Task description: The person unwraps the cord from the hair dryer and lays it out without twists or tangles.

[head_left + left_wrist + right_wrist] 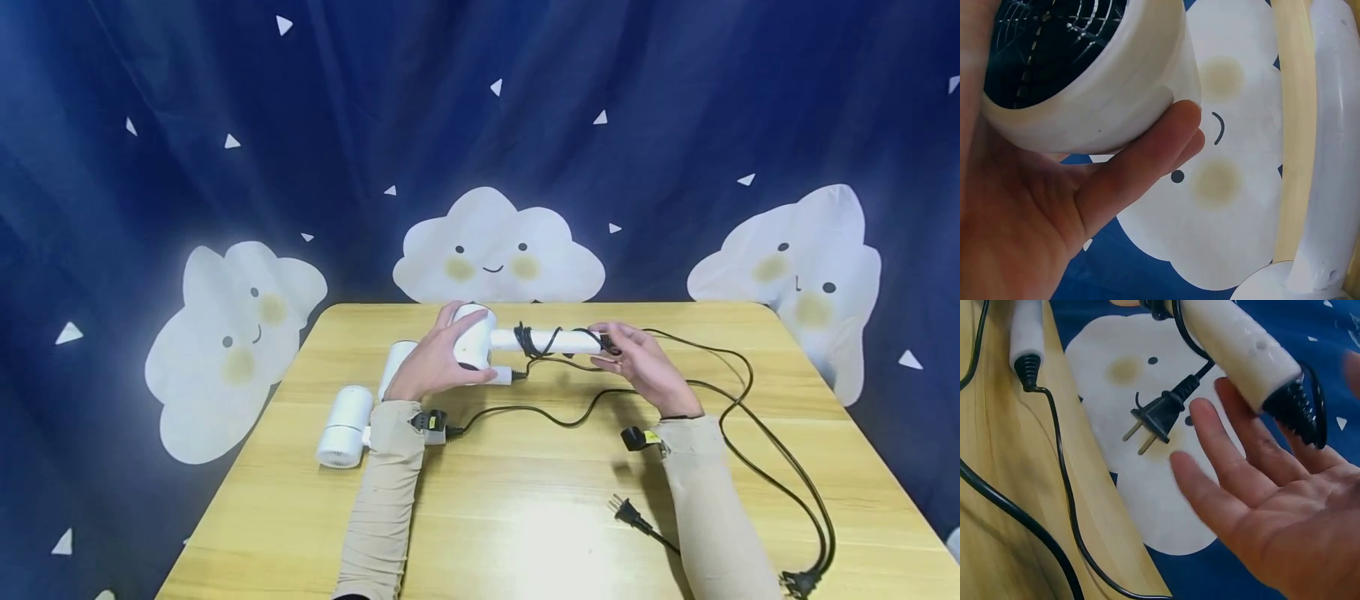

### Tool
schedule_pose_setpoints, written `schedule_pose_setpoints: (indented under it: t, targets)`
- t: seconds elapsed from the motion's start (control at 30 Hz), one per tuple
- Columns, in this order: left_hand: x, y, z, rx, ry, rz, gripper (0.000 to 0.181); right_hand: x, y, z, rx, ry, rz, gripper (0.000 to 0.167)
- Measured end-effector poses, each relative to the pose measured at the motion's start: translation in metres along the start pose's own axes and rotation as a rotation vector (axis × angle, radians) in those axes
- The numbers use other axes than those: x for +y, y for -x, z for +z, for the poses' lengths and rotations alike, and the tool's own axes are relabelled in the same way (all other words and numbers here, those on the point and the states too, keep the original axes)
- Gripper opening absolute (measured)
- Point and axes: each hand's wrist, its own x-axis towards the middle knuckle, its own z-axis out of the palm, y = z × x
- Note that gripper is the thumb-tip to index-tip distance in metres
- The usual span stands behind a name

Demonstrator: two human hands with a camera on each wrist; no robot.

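Note:
A white hair dryer (474, 337) is held up over the back of the table, its black cord wound round the handle (551, 340). My left hand (433, 360) grips its head, thumb and fingers on opposite sides; the left wrist view shows the dark grille (1054, 37) beside the palm. At the handle's cord end is my right hand (643, 365), palm up. In the right wrist view its fingers (1241, 431) are spread, some under the handle end (1254, 359); a two-pin plug (1160, 415) hangs from the wound cord.
Two more white hair dryers lie on the table at the left, one in front (347, 427), one behind it (396, 367). Their black cords (540, 410) run rightward across the wood. One plug (630, 512) lies near the right forearm, another (799, 582) at the front right.

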Motion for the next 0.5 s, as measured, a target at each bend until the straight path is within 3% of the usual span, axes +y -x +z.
schedule_pose_setpoints:
  t: [0.1,0.23,0.37,0.5]
  targets:
    - [0.001,0.0,-0.001,-0.001,0.001,0.005,0.096,0.003,0.0,-0.009,-0.014,-0.076,-0.02,0.044]
    - [0.001,0.001,-0.002,0.004,0.006,0.008,0.096,0.01,-0.003,-0.016,0.067,-0.149,0.005,0.039]
    - [0.002,0.002,-0.003,0.007,0.007,0.015,0.097,0.02,-0.007,-0.018,0.09,-0.111,0.061,0.025]
    - [0.003,0.002,-0.004,-0.001,0.024,0.025,0.097,0.029,-0.01,-0.018,0.009,-0.04,0.08,0.042]
